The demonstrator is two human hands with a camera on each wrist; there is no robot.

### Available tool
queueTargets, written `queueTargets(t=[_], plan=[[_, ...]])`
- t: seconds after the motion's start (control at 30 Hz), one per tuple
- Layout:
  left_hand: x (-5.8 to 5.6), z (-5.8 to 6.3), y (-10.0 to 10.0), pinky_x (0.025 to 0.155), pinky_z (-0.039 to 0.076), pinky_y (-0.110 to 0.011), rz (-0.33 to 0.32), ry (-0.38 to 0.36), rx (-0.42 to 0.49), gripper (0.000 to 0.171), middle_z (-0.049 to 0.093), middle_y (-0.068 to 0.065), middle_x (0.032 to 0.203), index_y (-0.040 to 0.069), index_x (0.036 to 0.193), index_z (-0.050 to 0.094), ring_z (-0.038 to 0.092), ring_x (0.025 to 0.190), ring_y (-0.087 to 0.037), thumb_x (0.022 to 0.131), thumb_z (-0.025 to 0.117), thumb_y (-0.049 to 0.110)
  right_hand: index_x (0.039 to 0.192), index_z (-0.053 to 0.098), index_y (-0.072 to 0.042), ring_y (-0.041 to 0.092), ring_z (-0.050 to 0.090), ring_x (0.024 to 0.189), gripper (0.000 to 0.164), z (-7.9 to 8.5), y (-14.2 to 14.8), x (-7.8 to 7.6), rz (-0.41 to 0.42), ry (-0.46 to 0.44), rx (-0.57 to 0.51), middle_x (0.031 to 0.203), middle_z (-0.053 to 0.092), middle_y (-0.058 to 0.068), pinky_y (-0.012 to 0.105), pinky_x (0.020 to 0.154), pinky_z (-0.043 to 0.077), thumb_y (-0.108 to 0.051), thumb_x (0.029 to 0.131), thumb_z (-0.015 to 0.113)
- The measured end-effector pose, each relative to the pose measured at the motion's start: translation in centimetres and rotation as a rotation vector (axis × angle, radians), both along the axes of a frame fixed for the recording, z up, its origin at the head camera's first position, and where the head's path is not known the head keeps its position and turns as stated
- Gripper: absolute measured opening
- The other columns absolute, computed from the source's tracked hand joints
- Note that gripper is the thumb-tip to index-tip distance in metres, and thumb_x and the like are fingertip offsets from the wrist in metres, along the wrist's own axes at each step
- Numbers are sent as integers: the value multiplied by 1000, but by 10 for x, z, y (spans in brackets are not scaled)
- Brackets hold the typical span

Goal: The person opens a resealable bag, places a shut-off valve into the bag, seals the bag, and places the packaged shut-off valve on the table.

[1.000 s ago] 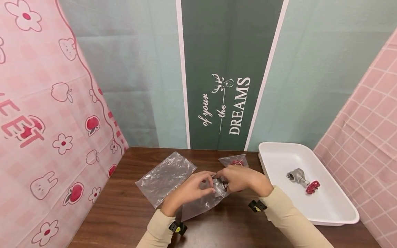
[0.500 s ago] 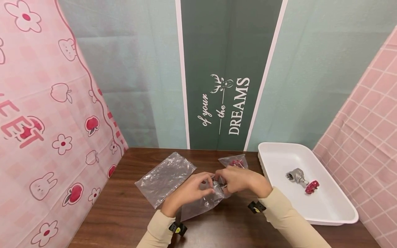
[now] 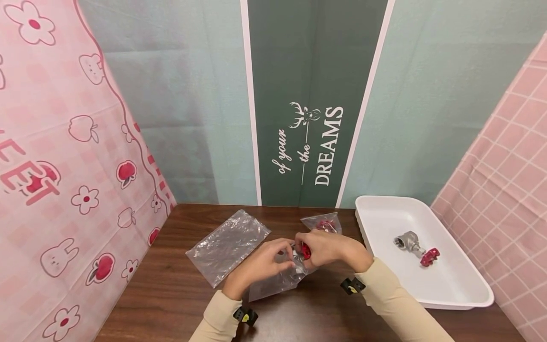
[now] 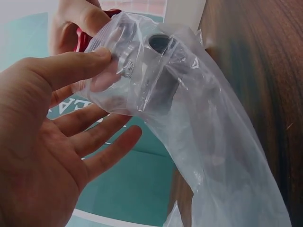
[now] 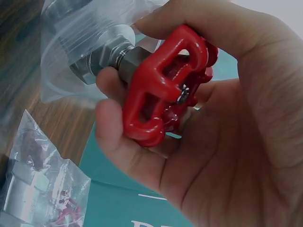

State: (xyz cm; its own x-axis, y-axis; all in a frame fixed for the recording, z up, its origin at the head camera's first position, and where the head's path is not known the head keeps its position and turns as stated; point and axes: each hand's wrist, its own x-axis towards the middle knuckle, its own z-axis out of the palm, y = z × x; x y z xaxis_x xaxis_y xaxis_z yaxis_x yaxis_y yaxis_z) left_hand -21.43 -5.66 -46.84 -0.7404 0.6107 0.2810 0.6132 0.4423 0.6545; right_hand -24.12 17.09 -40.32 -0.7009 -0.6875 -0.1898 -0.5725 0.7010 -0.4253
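In the head view my left hand (image 3: 265, 260) pinches the mouth of a clear plastic bag (image 3: 271, 288) above the table. A metal valve body (image 4: 158, 85) lies inside that bag, seen through the film in the left wrist view. The valve's red handwheel (image 5: 151, 90) sticks out of the bag's mouth. My right hand (image 3: 331, 248) grips the valve at the handwheel and stem, thumb on one side and curled fingers on the other. Behind the bag, part of my left index finger is hard to make out.
A white tray (image 3: 444, 287) at the right holds a bare valve (image 3: 409, 241) with a red handwheel. Another bagged valve (image 3: 328, 224) lies behind my right hand. A flat clear bag (image 3: 231, 247) lies on the wooden table (image 3: 158, 289) at the left.
The red handwheel has come into sight between my right fingers, where grey metal showed before. The bag has shifted slightly; my left hand has barely moved.
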Motion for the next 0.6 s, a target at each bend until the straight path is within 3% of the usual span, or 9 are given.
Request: queueTargets(t=[0.23, 0.6], plan=[[1, 0, 1, 97, 61, -38, -27, 64, 24, 16, 71, -13, 138, 13, 95, 66, 71, 120, -24, 94, 82, 12, 108, 65, -11, 5, 57, 66, 36, -3, -1, -2, 25, 38, -39, 80, 63, -8, 23, 57, 50, -15, 77, 84], [2, -3, 2, 95, 60, -34, -27, 63, 45, 16, 72, -8, 131, 12, 96, 66, 68, 112, -16, 94, 82, 13, 108, 67, -15, 3, 60, 77, 39, -8, 0, -4, 51, 74, -74, 91, 68, -7, 21, 66, 54, -25, 77, 89]])
